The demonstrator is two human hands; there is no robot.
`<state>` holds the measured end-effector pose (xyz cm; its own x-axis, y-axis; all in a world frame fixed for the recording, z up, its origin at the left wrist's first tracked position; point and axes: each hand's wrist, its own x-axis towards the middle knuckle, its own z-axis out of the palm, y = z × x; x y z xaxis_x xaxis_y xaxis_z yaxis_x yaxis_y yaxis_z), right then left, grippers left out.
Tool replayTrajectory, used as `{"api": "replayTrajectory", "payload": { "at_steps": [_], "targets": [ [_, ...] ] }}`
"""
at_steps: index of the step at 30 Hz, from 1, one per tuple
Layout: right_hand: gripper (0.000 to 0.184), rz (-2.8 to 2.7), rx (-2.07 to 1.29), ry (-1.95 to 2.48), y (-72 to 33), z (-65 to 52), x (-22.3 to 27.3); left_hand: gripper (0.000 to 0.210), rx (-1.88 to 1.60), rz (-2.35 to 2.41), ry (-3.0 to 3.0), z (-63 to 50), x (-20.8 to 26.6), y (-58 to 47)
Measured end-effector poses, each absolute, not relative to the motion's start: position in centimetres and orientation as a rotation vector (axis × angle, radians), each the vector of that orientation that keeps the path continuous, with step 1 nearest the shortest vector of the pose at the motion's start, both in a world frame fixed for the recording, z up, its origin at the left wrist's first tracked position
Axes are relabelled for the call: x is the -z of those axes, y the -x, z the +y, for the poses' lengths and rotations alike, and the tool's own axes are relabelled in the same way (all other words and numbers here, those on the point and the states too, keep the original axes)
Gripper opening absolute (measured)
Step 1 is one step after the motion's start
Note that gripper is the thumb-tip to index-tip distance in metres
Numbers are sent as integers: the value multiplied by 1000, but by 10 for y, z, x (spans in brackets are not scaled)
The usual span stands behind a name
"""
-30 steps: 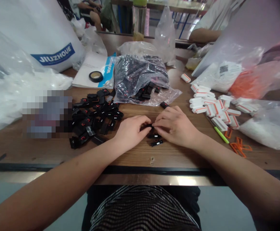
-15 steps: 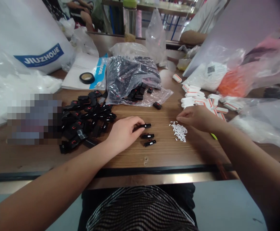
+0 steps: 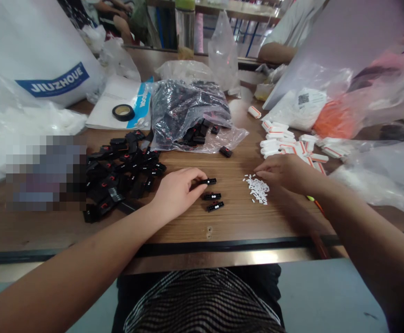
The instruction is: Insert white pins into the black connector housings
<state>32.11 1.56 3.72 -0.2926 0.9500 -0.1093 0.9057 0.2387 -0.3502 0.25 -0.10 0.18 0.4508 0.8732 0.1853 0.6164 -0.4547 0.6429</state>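
We find that the right hand has left the black plug, where both hands met a second ago, and is now at the pile of white pegs. The left hand has stayed; its grip is narrow, pinching the plug's left end at the bench. The right grip has its fingertips close together at the pile's far edge; we cannot tell whether it holds a peg.

We judge the plug light, stiff and smooth, liable to swivel when pinched at one end; it is best held by both ends, with the holed face left uncovered. The pegs appear light, hard and easily scattered, best taken singly.

We note a second plug and a third plug on the near side, close enough to be nudged. The heap of plugs lies beside the left wrist. White blocks crowd the right hand's far side, and the right forearm partly hides a green pen.
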Motion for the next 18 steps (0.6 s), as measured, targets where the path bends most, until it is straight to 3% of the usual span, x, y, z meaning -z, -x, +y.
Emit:
{"api": "replayTrajectory", "payload": {
  "at_steps": [4, 15, 18],
  "targets": [
    [28, -2256, -465, 1964, -316, 9, -32, 10, -690, 1253, -2212, -1, -2, -2],
    [11, -1992, -538, 2082, -297, 9, -32, 11, -708, 1245, -2212, -2, -1, -2],
    [10, -1937, -657, 1877, -276, 5, -40, 10, -734, 1229, -2209, -1, 0, -3]
  ]
}}
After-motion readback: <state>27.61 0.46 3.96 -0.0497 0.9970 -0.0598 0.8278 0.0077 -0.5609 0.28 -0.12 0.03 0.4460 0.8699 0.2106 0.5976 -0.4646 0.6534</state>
